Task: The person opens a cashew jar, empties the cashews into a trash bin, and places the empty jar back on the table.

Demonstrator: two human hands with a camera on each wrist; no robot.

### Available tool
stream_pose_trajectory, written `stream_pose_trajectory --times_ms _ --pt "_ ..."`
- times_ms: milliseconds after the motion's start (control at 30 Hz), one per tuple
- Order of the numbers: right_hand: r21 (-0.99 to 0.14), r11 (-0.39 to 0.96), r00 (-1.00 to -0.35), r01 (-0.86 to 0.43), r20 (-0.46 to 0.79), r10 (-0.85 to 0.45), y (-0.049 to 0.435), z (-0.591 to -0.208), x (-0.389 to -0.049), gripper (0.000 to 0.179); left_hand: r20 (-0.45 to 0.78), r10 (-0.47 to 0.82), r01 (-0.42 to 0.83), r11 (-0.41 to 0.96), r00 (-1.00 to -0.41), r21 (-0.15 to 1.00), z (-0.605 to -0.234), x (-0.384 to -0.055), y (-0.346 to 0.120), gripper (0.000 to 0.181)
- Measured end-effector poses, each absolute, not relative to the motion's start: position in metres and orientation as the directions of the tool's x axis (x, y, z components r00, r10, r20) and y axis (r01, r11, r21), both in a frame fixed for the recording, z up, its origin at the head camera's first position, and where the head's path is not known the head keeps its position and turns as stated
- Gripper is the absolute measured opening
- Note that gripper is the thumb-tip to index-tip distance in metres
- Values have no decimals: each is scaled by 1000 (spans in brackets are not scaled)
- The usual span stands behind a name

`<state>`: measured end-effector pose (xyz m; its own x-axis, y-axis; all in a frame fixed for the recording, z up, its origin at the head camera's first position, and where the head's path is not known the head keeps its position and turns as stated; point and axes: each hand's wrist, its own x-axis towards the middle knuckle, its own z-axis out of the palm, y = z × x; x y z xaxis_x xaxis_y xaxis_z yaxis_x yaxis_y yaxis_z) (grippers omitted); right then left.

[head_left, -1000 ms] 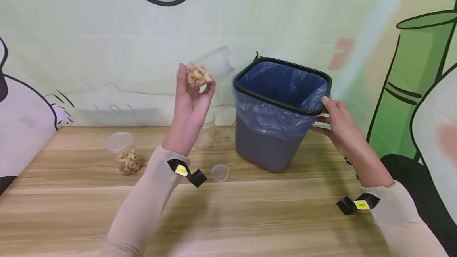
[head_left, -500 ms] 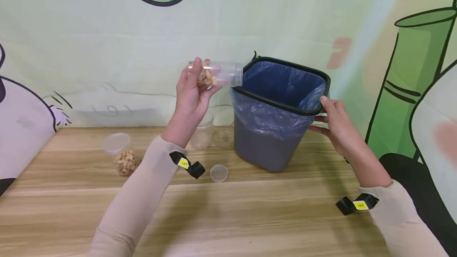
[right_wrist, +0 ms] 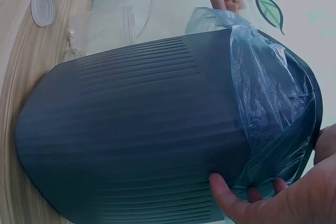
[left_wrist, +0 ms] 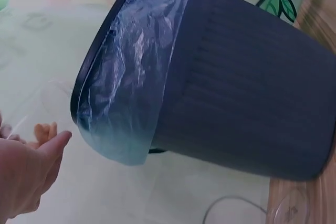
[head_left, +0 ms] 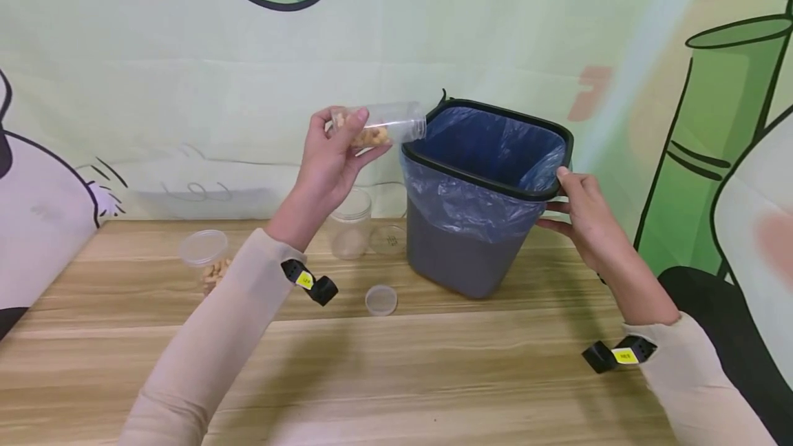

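Observation:
My left hand [head_left: 328,164] grips a clear plastic jar [head_left: 403,121] with cashews [head_left: 374,136] inside, held nearly level. The jar's open mouth is at the left rim of a grey trash bin [head_left: 464,253] lined with a blue bag [head_left: 477,208]. My right hand [head_left: 591,219] holds the bin's right rim, thumb on top and fingers below. In the right wrist view, its fingertips [right_wrist: 223,184] touch the bin's side and bag. The left wrist view catches the left hand [left_wrist: 26,174] and a few cashews [left_wrist: 44,132] beside the bin.
At left on the wooden table [head_left: 372,377] stands a jar of cashews [head_left: 215,272] topped by a lid [head_left: 204,246], partly behind my left sleeve. Another clear jar [head_left: 350,232] stands behind my wrist. A round lid [head_left: 381,300] and a clear disc [head_left: 388,239] lie near the bin.
My left hand has brought the jar right and turned it from mouth-up to nearly level, its mouth now at the bin's rim. The right hand and bin have stayed in place.

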<state>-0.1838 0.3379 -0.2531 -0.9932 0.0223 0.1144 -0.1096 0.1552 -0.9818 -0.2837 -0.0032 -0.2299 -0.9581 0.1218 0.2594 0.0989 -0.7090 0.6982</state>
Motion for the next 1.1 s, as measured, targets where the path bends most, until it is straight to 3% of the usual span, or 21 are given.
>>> stream_pose_trajectory --times_ms 433,1100 --pt "-978 177 -993 -107 114 29 337 -252 -181 35 243 283 71 -503 -928 861 -214 -285 -22 45" --pt "-980 182 -996 -81 89 33 335 -249 -181 38 222 335 82 -386 -916 919 -178 -287 -9 42"
